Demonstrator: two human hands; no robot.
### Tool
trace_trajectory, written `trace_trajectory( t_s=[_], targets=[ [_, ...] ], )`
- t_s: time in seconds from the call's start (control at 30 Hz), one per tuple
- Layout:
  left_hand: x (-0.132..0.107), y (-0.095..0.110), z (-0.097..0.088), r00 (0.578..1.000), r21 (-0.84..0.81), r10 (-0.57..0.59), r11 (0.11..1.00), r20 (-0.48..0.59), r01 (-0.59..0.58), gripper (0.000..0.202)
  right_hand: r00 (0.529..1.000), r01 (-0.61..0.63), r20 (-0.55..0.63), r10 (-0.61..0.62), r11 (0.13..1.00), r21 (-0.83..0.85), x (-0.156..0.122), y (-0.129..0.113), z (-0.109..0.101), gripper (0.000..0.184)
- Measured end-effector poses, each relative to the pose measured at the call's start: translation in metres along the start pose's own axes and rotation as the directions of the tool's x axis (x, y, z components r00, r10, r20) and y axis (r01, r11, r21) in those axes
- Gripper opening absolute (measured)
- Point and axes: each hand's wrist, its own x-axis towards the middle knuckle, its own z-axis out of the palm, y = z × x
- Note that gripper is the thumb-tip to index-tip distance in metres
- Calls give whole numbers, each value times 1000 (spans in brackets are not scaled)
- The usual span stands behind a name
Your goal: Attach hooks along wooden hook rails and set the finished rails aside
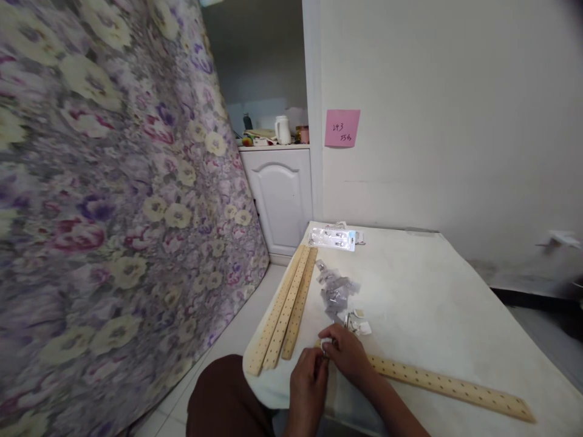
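My left hand (308, 382) and my right hand (347, 355) meet over the near edge of the table, fingertips pinched together. Between them is a small piece with a white part (326, 345), perhaps a tag; its kind is too small to tell. Under my right hand and forearm runs a wooden strip with rows of holes (449, 383), partly hidden. Just beyond the fingers lie small metal pieces with white tags (359, 325). Farther back is a pile of small clear plastic packets (336, 292).
Several perforated wooden strips (285, 312) lie along the left side of the white table (410, 285). Flat clear packages (332, 238) rest at its far edge. A floral curtain (136, 200) hangs at left. Behind stands a white cabinet (285, 197) with a white jug (283, 130) on top.
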Motion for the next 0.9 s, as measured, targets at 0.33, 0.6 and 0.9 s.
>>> trace_trajectory(
  t_s=[0.33,0.6,0.9],
  targets=[
    [-1,-3,2,1000,-21,-4,1000,-2,4,14,992,-114,70,109,991,76,13,7,2,27],
    [-1,-1,2,1000,-43,-13,999,-7,12,15,995,-56,92,46,993,106,12,6,-3,24],
    [-2,-2,3,997,-47,-41,998,-58,38,11,998,24,61,-27,998,60,8,6,-6,22]
  ],
)
